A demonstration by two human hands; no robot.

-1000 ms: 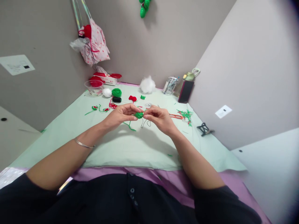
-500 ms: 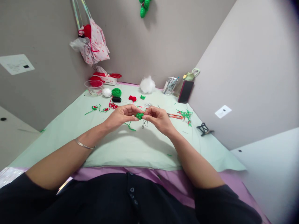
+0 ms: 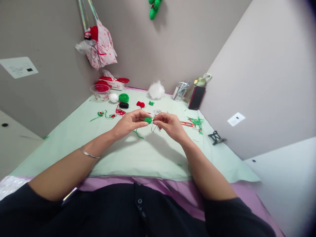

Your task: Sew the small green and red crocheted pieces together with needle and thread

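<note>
- Two hands met above the middle of the table point(image 3: 74, 138), which was covered with a pale green cloth.
- Your left hand point(image 3: 129, 121) pinched a small green crocheted piece point(image 3: 147, 120) between thumb and fingers point(image 3: 141, 114), holding it in the air just over the cloth.
- Your right hand point(image 3: 168, 124) sat just beside that piece, its fingers drawn close together on something thin; a loop of dark thread or wire point(image 3: 155, 128) hung below them, but what exactly they gripped was too small to tell.
- A green yarn tail point(image 3: 138, 134) lay on the cloth under your left hand.
- Orange-handled scissors point(image 3: 185, 123) lay near your right hand, next to a scatter of green yarn scraps point(image 3: 197, 122).
- Farther back stood a green yarn ball point(image 3: 123, 97), a black spool point(image 3: 123, 105), a red crocheted piece point(image 3: 140, 104) and a clear bowl point(image 3: 99, 92).
- A white tuft of stuffing point(image 3: 156, 90) and a clear cup point(image 3: 179, 91) stood near the far wall.
- A black clip point(image 3: 215, 137) lay at the right edge of the cloth, well apart from your hands.
</note>
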